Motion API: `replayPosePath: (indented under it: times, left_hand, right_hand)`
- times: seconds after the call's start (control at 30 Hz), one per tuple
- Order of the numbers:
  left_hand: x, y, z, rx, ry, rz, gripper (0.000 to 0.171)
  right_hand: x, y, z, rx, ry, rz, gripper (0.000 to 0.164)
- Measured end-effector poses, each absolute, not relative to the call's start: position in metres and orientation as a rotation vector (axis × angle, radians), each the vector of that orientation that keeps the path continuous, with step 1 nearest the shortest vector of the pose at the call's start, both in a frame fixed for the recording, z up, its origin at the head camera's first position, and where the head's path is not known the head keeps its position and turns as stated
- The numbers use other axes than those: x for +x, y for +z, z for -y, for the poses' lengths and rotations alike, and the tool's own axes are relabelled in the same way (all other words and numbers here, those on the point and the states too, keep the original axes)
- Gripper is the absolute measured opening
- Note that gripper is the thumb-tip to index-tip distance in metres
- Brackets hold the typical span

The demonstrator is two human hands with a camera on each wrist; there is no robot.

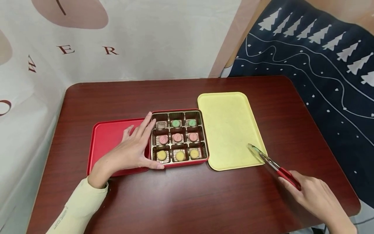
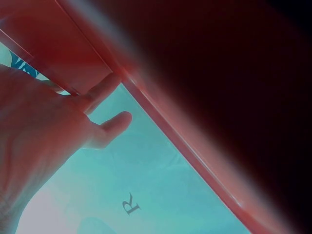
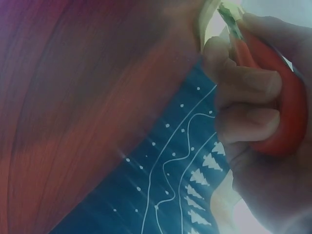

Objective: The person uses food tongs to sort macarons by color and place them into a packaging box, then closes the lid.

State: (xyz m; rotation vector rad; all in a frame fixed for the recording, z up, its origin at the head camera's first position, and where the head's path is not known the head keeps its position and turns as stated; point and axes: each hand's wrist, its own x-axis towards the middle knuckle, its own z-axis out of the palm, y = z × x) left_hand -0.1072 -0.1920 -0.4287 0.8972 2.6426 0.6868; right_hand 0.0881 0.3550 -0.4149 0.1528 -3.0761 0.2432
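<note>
In the head view my left hand (image 1: 132,151) spans the left side of a red-rimmed box (image 1: 178,164), fingers straight at its back left corner and thumb along its front edge. The gold-brown insert has several compartments with round green (image 1: 176,123), pink (image 1: 177,137) and yellow (image 1: 180,156) pieces. The back left compartment has no piece in it. My right hand (image 1: 314,195) grips red-handled tongs (image 1: 287,178), also seen in the right wrist view. The tongs' tips are over the yellow tray's right side. Green shows at the tips; whether they hold a piece I cannot tell.
A yellow tray (image 1: 230,130) lies to the right of the box. Under my left hand is a red lid-like tray (image 1: 109,138). Everything rests on a dark brown table (image 1: 187,201). A printed white cloth (image 1: 163,39) hangs behind, and a navy tree-patterned cloth (image 1: 292,70) at the right.
</note>
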Motion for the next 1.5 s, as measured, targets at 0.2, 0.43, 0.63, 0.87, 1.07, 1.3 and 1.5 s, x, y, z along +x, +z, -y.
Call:
replayPosePath:
  times: [0.2, 0.43, 0.63, 0.87, 1.07, 1.3, 1.5]
  left_hand:
    - [-0.107, -0.427, 0.194, 0.883, 0.678, -2.649, 0.157]
    - [-0.107, -0.424, 0.196, 0.863, 0.675, -2.635, 0.159]
    - [-0.105, -0.421, 0.201, 0.847, 0.673, -2.647, 0.157]
    - [-0.099, -0.421, 0.207, 0.834, 0.663, -2.643, 0.156]
    - [-0.097, -0.424, 0.202, 0.849, 0.663, -2.641, 0.156]
    - [-0.1, -0.425, 0.191, 0.889, 0.676, -2.634, 0.156]
    - [-0.101, -0.425, 0.19, 0.883, 0.678, -2.637, 0.156]
  right_hand:
    - [0.076, -0.416, -0.351, 0.194, 0.285, 3.056, 0.026]
    - [0.063, -0.418, -0.348, 0.232, 0.32, 3.043, 0.026]
    - [0.044, -0.418, -0.346, 0.305, 0.356, 3.004, 0.025]
    - [0.018, -0.411, -0.337, 0.433, 0.375, 2.963, 0.025]
    - [-0.007, -0.4, -0.325, 0.56, 0.402, 2.914, 0.03]
    - [-0.038, -0.384, -0.307, 0.649, 0.443, 2.89, 0.029]
    - [-0.069, -0.373, -0.278, 0.757, 0.456, 2.898, 0.023]
